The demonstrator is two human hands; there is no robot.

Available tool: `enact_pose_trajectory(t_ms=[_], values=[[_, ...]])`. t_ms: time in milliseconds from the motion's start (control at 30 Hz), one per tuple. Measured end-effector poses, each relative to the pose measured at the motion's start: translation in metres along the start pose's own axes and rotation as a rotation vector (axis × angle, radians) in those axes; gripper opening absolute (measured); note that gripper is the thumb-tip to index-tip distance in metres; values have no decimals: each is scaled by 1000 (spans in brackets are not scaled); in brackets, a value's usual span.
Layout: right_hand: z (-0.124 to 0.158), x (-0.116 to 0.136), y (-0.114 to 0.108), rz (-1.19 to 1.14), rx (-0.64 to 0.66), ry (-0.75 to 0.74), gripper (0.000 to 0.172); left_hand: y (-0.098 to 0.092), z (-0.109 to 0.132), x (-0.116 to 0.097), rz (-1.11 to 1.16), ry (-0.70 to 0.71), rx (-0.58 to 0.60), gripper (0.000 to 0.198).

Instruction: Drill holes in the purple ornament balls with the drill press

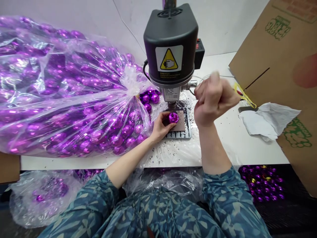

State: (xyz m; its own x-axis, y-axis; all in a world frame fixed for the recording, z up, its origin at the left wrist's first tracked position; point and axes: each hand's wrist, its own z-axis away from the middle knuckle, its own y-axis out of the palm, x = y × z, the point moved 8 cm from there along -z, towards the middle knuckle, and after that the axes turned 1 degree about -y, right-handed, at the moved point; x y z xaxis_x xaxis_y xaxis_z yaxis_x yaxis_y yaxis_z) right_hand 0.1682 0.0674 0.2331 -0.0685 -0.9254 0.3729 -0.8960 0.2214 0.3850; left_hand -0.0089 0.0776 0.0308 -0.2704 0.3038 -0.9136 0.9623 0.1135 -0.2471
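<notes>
My left hand [161,125] is closed around a shiny purple faceted ball [173,117] and holds it on the small plate [182,123] under the dark head of a bench drill press [170,49]. My right hand [213,99] is raised to the right of the machine, fingers curled round what seems to be its lever handle; the handle itself is mostly hidden by the fist. Dark shavings lie scattered round the plate on the white table [230,142].
A big clear plastic bag [61,96] full of purple balls fills the left of the table. A large cardboard box [282,66] stands at the right, with crumpled white paper [267,119] and a yellow band [244,94] beside it. More purple balls [262,183] lie below.
</notes>
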Motion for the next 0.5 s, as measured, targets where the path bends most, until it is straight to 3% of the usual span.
enact_pose_trajectory(t_ms=[133, 233, 267, 333, 433, 500], values=[[-31, -1, 21, -121, 26, 173, 66, -8, 8, -15, -85, -26, -65, 50], [-39, -1, 29, -144, 61, 189, 63, -19, 35, -47, -182, 26, -29, 41], [-39, -1, 29, -119, 70, 188, 63, -18, 49, -59, -206, 62, 58, 38], [-38, -2, 28, -63, 80, 186, 65, -9, 89, -78, -278, 132, 353, 36], [-36, -3, 27, -33, 82, 190, 68, 2, 164, -82, -572, 213, 814, 40], [-36, -4, 26, -8, 81, 195, 68, 0, 197, -79, -777, 318, 936, 40]])
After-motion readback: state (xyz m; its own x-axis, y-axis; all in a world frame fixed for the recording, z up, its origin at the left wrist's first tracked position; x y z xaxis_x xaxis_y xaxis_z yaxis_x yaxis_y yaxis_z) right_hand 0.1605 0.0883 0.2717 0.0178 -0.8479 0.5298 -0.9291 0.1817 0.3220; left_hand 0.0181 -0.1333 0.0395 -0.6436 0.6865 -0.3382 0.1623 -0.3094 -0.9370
